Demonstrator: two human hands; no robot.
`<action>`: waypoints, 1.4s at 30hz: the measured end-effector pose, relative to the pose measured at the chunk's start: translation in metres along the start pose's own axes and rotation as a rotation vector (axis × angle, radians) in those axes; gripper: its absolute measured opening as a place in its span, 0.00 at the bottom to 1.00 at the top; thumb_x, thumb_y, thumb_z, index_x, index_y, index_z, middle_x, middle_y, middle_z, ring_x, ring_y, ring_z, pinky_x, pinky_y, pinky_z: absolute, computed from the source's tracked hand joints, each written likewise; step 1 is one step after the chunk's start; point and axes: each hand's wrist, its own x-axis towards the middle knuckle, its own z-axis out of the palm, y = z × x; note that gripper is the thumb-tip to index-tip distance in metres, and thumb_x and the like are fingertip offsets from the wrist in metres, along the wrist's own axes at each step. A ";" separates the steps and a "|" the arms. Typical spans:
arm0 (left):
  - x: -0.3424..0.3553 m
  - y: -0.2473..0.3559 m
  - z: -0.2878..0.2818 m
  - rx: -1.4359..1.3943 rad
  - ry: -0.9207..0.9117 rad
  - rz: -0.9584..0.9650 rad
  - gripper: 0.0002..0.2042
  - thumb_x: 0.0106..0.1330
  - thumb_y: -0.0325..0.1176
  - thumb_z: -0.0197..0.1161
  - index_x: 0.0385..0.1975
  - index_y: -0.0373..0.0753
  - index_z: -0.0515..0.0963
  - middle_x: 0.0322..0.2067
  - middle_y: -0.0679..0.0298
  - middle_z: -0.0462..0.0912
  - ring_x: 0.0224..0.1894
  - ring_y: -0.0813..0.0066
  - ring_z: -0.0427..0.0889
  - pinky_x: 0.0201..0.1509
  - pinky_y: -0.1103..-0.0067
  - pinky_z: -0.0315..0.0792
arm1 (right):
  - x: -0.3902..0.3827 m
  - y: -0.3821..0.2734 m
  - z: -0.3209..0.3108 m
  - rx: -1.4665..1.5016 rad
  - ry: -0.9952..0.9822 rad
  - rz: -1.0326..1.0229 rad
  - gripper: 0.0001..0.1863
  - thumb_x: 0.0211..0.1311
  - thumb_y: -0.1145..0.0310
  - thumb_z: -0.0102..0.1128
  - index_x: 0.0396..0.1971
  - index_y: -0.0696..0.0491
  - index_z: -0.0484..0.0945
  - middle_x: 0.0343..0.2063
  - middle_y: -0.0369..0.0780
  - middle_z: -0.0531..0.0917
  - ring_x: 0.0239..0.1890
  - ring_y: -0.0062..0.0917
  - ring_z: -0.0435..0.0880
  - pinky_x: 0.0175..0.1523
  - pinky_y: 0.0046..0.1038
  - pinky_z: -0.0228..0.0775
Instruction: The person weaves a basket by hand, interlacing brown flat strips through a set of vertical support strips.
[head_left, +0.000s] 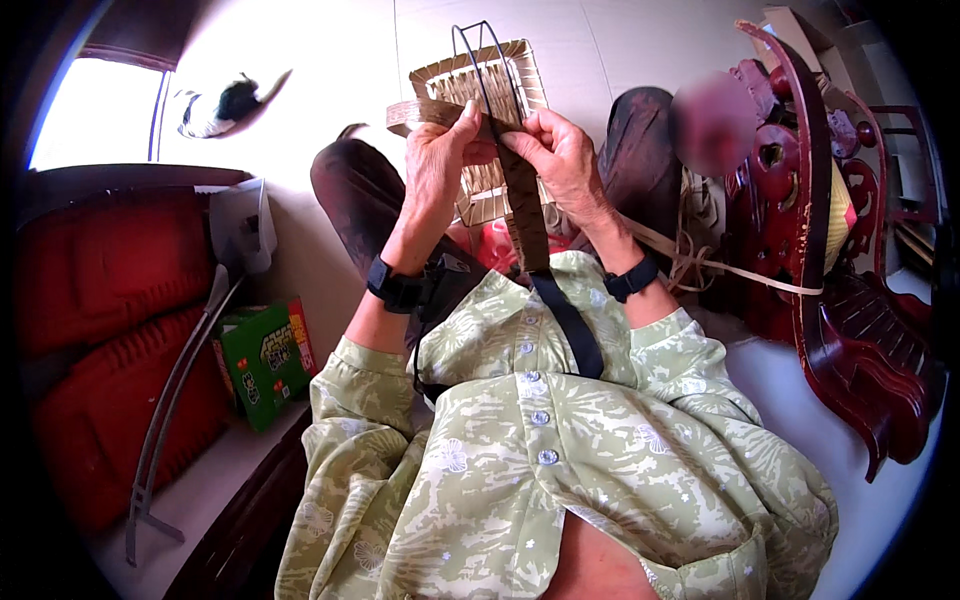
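Both of my hands are at a rectangular, tan woven basket [529, 62], which sits between my knees. A thin dark wire loop [484, 62] rises over the basket and runs down between my hands. My left hand [437, 168] pinches a brown woven strip, a lighter length of which [412, 117] sticks out to the left. My right hand [562, 165] presses thumb and fingers together on the dark brown strip [522, 195] beside the wire. That strip hangs down toward my shirt. Whether it wraps round the wire is hidden by my fingers.
A carved dark-red wooden chair [806, 180] stands on the right, with pale strips [745, 270] looped around it. On the left are red cushions [120, 260], a curved grey metal piece [190, 370] and a green box [265, 365]. A black-and-white animal [235, 105] is on the floor, far left.
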 end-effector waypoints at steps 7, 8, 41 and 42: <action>0.007 -0.026 -0.001 -0.046 0.077 0.039 0.18 0.66 0.43 0.58 0.33 0.30 0.78 0.25 0.59 0.82 0.28 0.76 0.80 0.37 0.81 0.73 | 0.008 0.019 -0.004 -0.087 -0.079 0.093 0.15 0.56 0.63 0.65 0.21 0.58 0.73 0.13 0.30 0.70 0.19 0.12 0.64 0.23 0.21 0.57; 0.006 -0.024 -0.001 -0.038 0.073 0.036 0.18 0.66 0.43 0.58 0.33 0.30 0.78 0.25 0.59 0.82 0.28 0.76 0.80 0.37 0.81 0.73 | 0.016 0.019 -0.006 -0.064 -0.091 0.124 0.15 0.56 0.62 0.65 0.21 0.58 0.73 0.13 0.30 0.70 0.19 0.11 0.64 0.23 0.21 0.57; -0.038 -0.009 0.042 -0.217 0.122 0.086 0.13 0.69 0.36 0.54 0.42 0.32 0.75 0.30 0.67 0.77 0.29 0.85 0.75 0.31 0.87 0.72 | 0.009 -0.074 -0.042 -0.416 -0.185 -0.182 0.13 0.60 0.75 0.51 0.45 0.59 0.71 0.25 0.39 0.81 0.22 0.19 0.78 0.30 0.22 0.71; -0.035 -0.009 0.039 -0.238 0.091 0.032 0.12 0.68 0.36 0.56 0.42 0.32 0.76 0.27 0.70 0.76 0.27 0.87 0.73 0.28 0.88 0.69 | 0.008 -0.075 -0.041 -0.400 -0.159 -0.198 0.13 0.60 0.76 0.50 0.45 0.59 0.71 0.26 0.40 0.81 0.22 0.19 0.78 0.30 0.22 0.71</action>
